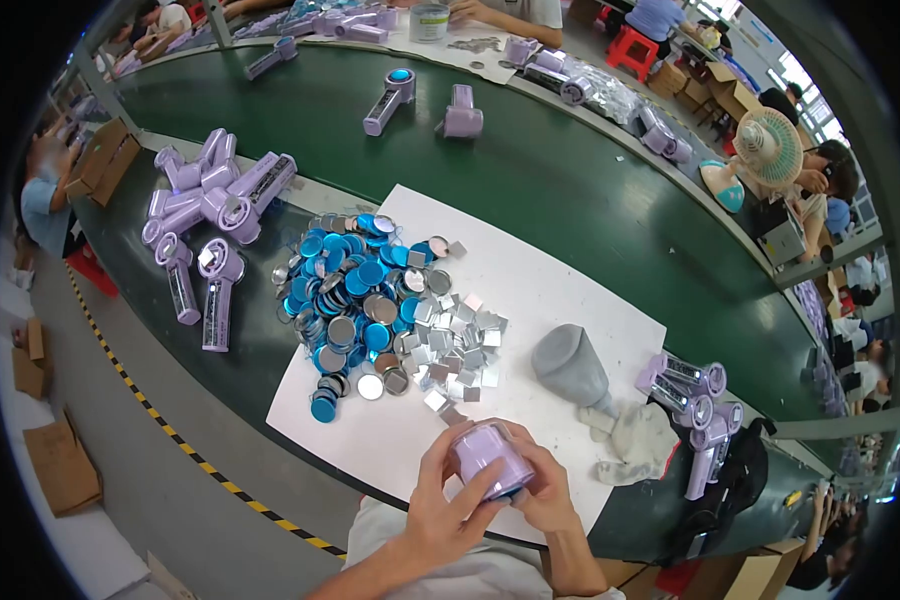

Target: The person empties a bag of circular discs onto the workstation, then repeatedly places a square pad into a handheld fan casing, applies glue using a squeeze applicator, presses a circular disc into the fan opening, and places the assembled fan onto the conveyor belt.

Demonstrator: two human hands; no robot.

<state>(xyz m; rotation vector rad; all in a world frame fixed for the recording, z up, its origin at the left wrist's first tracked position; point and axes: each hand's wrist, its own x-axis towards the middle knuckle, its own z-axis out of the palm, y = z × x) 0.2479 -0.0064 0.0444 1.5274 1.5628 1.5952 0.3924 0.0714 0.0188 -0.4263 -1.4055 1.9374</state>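
Near the front edge of the white board (570,300), both my hands hold a lilac plastic housing (492,455). My left hand (448,500) wraps its left side and underside, fingers bent against it. On the other side, my right hand (547,488) is closed around the housing. A bit of blue shows at its lower edge; the rest of the underside is hidden. Just beyond my hands lie loose silver square pieces (457,345), beside a heap of blue and silver round discs (355,275). A grey squeeze bottle (568,362) lies to the right.
Lilac handled units (220,195) are heaped at left; several more (705,405) lie at right. A stained white glove (638,447) and a black bag (740,475) are nearby. Two units (388,105) rest on the green belt (570,165). Other people work across it.
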